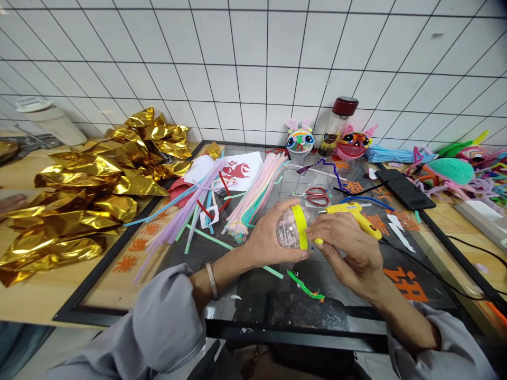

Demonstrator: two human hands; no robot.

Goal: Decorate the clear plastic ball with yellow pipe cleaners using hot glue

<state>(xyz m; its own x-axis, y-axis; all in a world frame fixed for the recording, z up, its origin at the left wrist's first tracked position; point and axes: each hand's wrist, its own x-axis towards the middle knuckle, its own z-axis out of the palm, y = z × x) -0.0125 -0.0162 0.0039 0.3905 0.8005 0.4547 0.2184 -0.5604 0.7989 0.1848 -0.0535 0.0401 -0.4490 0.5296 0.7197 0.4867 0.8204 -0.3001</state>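
Note:
My left hand point(266, 240) is wrapped round a clear plastic bottle point(285, 230) lying sideways above the dark glass work mat point(277, 301). A yellow strip point(300, 227) runs round the bottle's middle. My right hand point(348, 249) pinches and presses that yellow strip against the bottle from the right. Just behind my right hand lies a yellow glue gun point(354, 216) with its black cord trailing right. A green pipe-cleaner piece point(304, 287) lies on the mat under my hands.
Crumpled gold foil point(91, 184) fills the left of the wooden table. A bundle of pastel pipe cleaners point(253, 198), red scissors point(317, 196), a black phone point(404, 189), a jar point(336, 126), two small craft faces point(300, 140) and fuzzy craft pieces point(451, 171) lie behind.

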